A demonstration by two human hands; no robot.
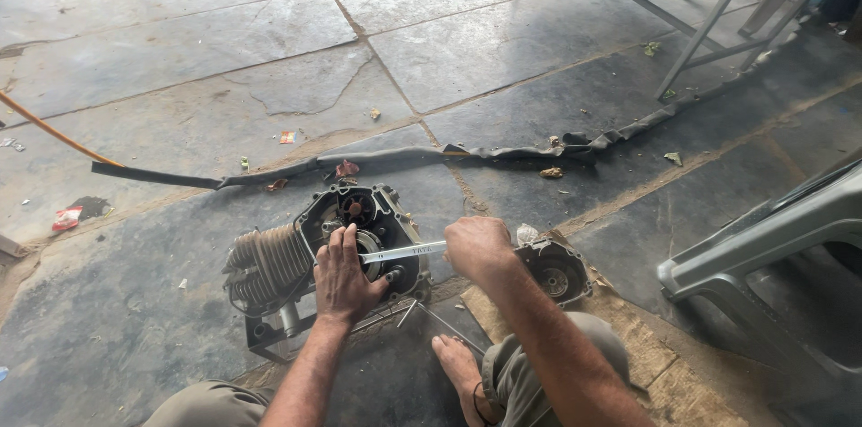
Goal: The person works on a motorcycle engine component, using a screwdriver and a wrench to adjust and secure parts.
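Both hands work on the small engine [332, 252] lying on the stone floor [180, 77] before the seated person: its side cover [555, 270] is already off and lies just right of it, exposing the clutch side, while the finned cylinder [265, 265] remains attached. The left hand [346, 276] presses flat on the open case; the right hand [478, 247] is closed around a wrench [404, 253]. A black rubber strip [404, 158] lies beyond, and a grey plastic chair [772, 256] stands at the right, neither obstructing.

engine [332, 247] on floor [180, 77], perhaps cover [555, 270] right
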